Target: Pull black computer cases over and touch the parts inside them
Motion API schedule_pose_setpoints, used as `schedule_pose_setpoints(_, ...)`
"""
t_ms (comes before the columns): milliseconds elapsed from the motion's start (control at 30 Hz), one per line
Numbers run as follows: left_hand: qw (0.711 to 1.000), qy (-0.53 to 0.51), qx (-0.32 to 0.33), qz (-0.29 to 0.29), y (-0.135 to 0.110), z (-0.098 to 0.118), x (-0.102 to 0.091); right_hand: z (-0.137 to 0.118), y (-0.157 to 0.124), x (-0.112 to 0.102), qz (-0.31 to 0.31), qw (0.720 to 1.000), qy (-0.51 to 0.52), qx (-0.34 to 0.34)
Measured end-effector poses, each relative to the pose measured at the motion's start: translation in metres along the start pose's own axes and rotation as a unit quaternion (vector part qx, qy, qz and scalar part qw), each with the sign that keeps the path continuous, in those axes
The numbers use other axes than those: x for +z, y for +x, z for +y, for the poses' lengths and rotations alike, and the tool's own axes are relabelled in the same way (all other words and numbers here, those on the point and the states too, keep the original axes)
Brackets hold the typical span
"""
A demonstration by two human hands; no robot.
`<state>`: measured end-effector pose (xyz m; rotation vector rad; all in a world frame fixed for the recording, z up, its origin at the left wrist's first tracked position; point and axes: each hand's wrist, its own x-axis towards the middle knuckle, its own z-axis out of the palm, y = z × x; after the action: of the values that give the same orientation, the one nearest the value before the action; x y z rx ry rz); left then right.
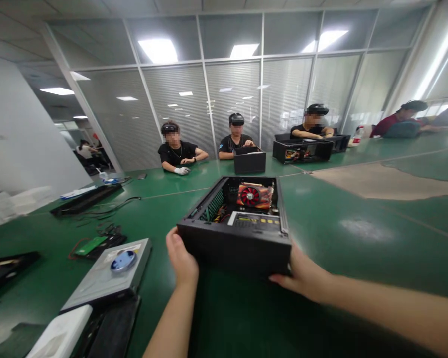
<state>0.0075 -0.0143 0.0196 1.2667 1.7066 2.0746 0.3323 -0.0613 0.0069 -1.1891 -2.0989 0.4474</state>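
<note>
— Black metal with the lid off: is that the computer case [239, 233]?
— Yes. It is open at the top and sits on the green table [358, 238], straight ahead of the person. I cannot tell whether its near edge rests on the table or is lifted a little.
— Where are the hands?
— One is at each near corner of the case. The left hand [181, 261] presses against the near left corner, thumb up along the side wall, fingers hidden behind it. The right hand [302, 276] closes round the near right corner, fingers curled along the foot of the front wall. The case lies between the two hands, gripped from both sides.
— What is inside the case?
— A card with a red fan [254, 195] lies toward the far wall.
— And around the case?
— To its left and nearer the person lies a silver drive [108, 276] with a blue disc [123, 260] on top. Just beyond the drive is a green circuit board [91, 245], and farther left a long black panel [85, 199]. Beyond the case, a smaller black box [250, 161] stands before a seated person. Other people sit along the table's far side, their hands well apart from the case.
</note>
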Motion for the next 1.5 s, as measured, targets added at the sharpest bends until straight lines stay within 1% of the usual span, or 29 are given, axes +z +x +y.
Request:
schedule_pose_setpoints(33,0.999,0.023,0.031,0.034,0.0,0.0,0.003,0.004,0.036,0.002,-0.022,1.0,-0.007,0.008)
schedule_pose_setpoints(67,0.995,0.056,0.058,0.051,-0.001,-0.001,0.007,0.007,0.073,0.006,-0.029,0.999,-0.014,0.043)
schedule_pose_setpoints(100,0.991,0.095,0.08,0.044,-0.002,-0.004,0.011,0.009,0.107,0.015,0.007,0.992,-0.03,0.12)
schedule_pose_setpoints(133,0.986,0.133,0.099,0.015,-0.004,-0.008,0.015,0.01,0.136,0.025,0.047,0.985,-0.039,0.163)
schedule_pose_setpoints(167,0.979,0.167,0.116,-0.029,-0.006,-0.013,0.018,0.009,0.16,0.038,0.075,0.978,-0.04,0.19)
schedule_pose_setpoints(200,0.97,0.192,0.129,-0.077,-0.008,-0.02,0.02,0.007,0.178,0.052,0.094,0.972,-0.035,0.211)
schedule_pose_setpoints(233,0.961,0.208,0.137,-0.12,-0.009,-0.026,0.022,0.005,0.19,0.065,0.107,0.97,-0.027,0.216)
schedule_pose_setpoints(267,0.954,0.219,0.139,-0.153,-0.01,-0.032,0.023,0.003,0.198,0.078,0.117,0.97,-0.017,0.212)
schedule_pose_setpoints(333,0.943,0.236,0.132,-0.192,-0.011,-0.041,0.025,0.001,0.201,0.099,0.134,0.974,0.0,0.181)
schedule_pose_setpoints(400,0.933,0.259,0.131,-0.214,-0.011,-0.046,0.027,0.004,0.198,0.111,0.149,0.978,0.01,0.145)
schedule_pose_setpoints(467,0.917,0.289,0.146,-0.232,-0.012,-0.044,0.03,0.013,0.195,0.114,0.152,0.98,0.017,0.127)
schedule_pose_setpoints(567,0.884,0.336,0.193,-0.261,-0.018,-0.035,0.034,0.025,0.196,0.111,0.149,0.98,0.026,0.129)
schedule_pose_setpoints(633,0.857,0.366,0.229,-0.281,-0.022,-0.029,0.036,0.028,0.198,0.109,0.15,0.979,0.034,0.136)
schedule_pose_setpoints(700,0.835,0.396,0.252,-0.286,-0.026,-0.024,0.038,0.023,0.198,0.108,0.148,0.978,0.046,0.141)
schedule_pose_setpoints(800,0.818,0.426,0.263,-0.283,-0.027,-0.021,0.04,0.006,0.193,0.107,0.129,0.979,0.074,0.14)
schedule_pose_setpoints(867,0.811,0.431,0.271,-0.288,-0.026,-0.021,0.042,-0.007,0.183,0.103,0.105,0.981,0.097,0.129)
schedule_pose_setpoints(933,0.806,0.432,0.279,-0.293,-0.025,-0.022,0.043,-0.016,0.167,0.092,0.073,0.984,0.119,0.109)
schedule_pose_setpoints(1033,0.804,0.427,0.286,-0.3,-0.025,-0.022,0.043,-0.02,0.126,0.066,0.019,0.985,0.148,0.087)
schedule_pose_setpoints(1133,0.8,0.422,0.293,-0.309,-0.026,-0.021,0.042,-0.015,0.075,0.035,-0.027,0.979,0.174,0.099)
schedule_pose_setpoints(1200,0.796,0.418,0.3,-0.32,-0.026,-0.02,0.042,-0.006,0.045,0.017,-0.045,0.973,0.195,0.115)
schedule_pose_setpoints(1267,0.796,0.408,0.302,-0.33,-0.024,-0.019,0.041,0.004,0.024,0.002,-0.036,0.97,0.203,0.128)
schedule_pose_setpoints(1300,0.802,0.395,0.299,-0.334,-0.022,-0.019,0.04,0.009,0.018,-0.005,-0.021,0.972,0.198,0.125)
schedule_pose_setpoints(1333,0.814,0.374,0.291,-0.335,-0.019,-0.019,0.039,0.014,0.015,-0.011,0.0,0.975,0.189,0.113)
schedule_pose_setpoints(1400,0.851,0.308,0.265,-0.333,-0.012,-0.021,0.036,0.024,0.016,-0.021,0.042,0.98,0.172,0.091)
schedule_pose_setpoints(1433,0.869,0.272,0.249,-0.331,-0.008,-0.024,0.034,0.028,0.018,-0.025,0.057,0.98,0.168,0.089)
schedule_pose_setpoints(1467,0.881,0.243,0.237,-0.331,-0.004,-0.027,0.032,0.033,0.02,-0.028,0.064,0.979,0.169,0.095)
schedule_pose_setpoints(1500,0.886,0.227,0.226,-0.334,0.0,-0.03,0.03,0.038,0.023,-0.03,0.067,0.977,0.17,0.108)
